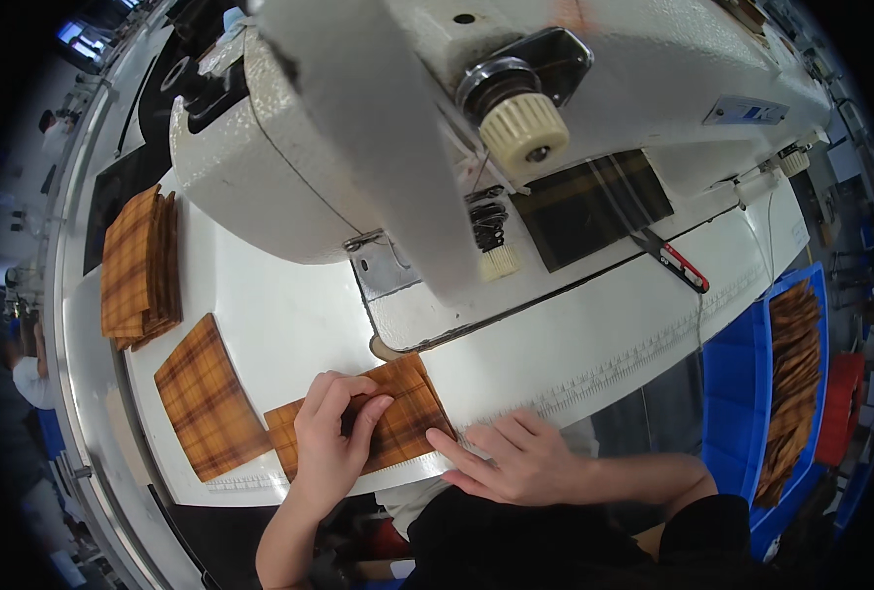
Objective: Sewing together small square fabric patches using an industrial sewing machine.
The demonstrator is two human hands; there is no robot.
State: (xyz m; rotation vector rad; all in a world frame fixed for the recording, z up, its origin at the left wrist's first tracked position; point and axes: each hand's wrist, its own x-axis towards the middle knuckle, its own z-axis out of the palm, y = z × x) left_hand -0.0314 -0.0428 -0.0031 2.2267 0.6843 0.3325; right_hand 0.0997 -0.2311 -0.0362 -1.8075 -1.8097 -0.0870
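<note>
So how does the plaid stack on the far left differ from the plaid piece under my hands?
The plaid stack is a thick pile of several layers, while the plaid piece looks thin and flat. The plaid stack lies untouched; the plaid piece has the left hand on it and the right hand at its edge. Both show orange-brown checks with darker lines.

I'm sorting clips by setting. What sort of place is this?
Probably a sewing workshop or factory: a large white sewing machine stands at the worktable, plaid cloth is being handled in front of it, and a blue bin on the right holds many brown pieces.
</note>
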